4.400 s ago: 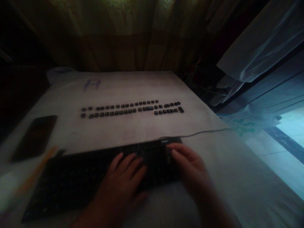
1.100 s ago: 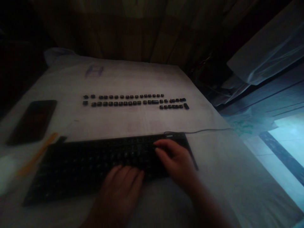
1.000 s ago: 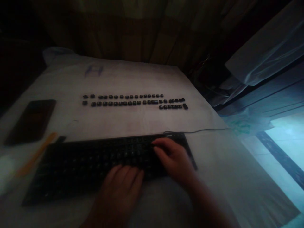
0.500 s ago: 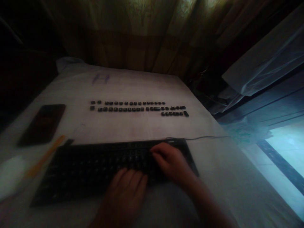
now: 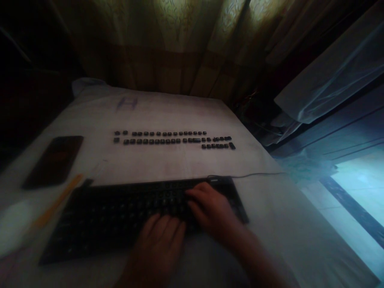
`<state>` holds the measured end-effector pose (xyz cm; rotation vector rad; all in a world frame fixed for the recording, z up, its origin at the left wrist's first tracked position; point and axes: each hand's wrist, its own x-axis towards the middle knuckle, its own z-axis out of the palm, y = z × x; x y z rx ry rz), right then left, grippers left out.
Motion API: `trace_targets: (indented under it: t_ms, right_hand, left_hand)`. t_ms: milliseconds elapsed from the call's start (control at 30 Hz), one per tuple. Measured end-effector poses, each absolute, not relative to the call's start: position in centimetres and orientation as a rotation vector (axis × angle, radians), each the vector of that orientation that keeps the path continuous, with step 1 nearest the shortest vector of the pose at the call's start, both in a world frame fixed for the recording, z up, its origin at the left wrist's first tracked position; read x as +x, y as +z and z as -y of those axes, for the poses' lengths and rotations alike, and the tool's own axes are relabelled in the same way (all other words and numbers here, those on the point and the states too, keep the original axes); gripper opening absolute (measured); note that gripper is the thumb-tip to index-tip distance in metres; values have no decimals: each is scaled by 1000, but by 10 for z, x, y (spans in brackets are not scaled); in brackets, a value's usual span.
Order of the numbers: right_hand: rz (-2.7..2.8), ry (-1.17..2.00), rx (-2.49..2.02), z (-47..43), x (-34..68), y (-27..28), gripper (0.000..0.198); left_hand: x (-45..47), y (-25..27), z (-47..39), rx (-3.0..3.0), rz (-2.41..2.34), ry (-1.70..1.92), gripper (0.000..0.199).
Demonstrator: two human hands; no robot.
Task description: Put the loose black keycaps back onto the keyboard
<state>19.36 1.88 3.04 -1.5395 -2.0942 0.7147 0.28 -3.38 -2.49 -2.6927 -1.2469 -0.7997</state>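
Observation:
A black keyboard (image 5: 120,236) lies on the white-covered table, blurred and dim. My left hand (image 5: 163,236) rests on its front edge, fingers laid out side by side and holding nothing visible. Over the right part of the keys my right hand (image 5: 210,208) is closed, its index finger and thumb bent toward the keys; whatever lies between the fingertips is too dark to make out. Beyond the keyboard, loose black keycaps (image 5: 162,141) stand in rows on the cloth. The right end of the keyboard shows dark and without visible keycaps.
A dark phone (image 5: 54,160) and an orange stick-like tool (image 5: 58,200) lie left of the keyboard, near a blurred white object (image 5: 15,224). The keyboard's cable (image 5: 255,174) runs right over the table (image 5: 255,192). Curtains (image 5: 180,68) hang behind.
My right hand has shifted slightly left over the keys. My left hand stays in nearly the same place. The whole view has tilted a little.

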Motion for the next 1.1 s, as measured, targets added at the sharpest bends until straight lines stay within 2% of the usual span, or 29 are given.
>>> trace_targets:
  t_ms: [133, 233, 333, 467, 833, 967, 1100]
  right_hand:
    - [2208, 729, -1517, -14, 198, 35, 42]
    - [2283, 709, -1494, -15, 200, 34, 44]
    - [2348, 634, -1513, -17, 200, 31, 38]
    - [2423, 567, -1535, -17, 198, 29, 32]
    - [2513, 351, -1568, -20, 193, 31, 25]
    - [2514, 255, -1589, -22, 192, 32, 19]
    - [2544, 288, -1568, -26, 191, 31, 12]
  left_hand:
    - [3, -27, 33, -2682, 1247, -827, 26]
    - [5, -29, 32, -2675, 1248, -838, 27]
    - [6, -31, 33, -2611, 1271, -917, 29]
    - [6, -33, 34, -2648, 1247, -801, 26]
    - [8, -33, 33, -2597, 1231, -974, 36]
    - [6, -27, 33, -2618, 1207, -884, 31]
    - [6, -24, 32, -2616, 1200, -892, 33]
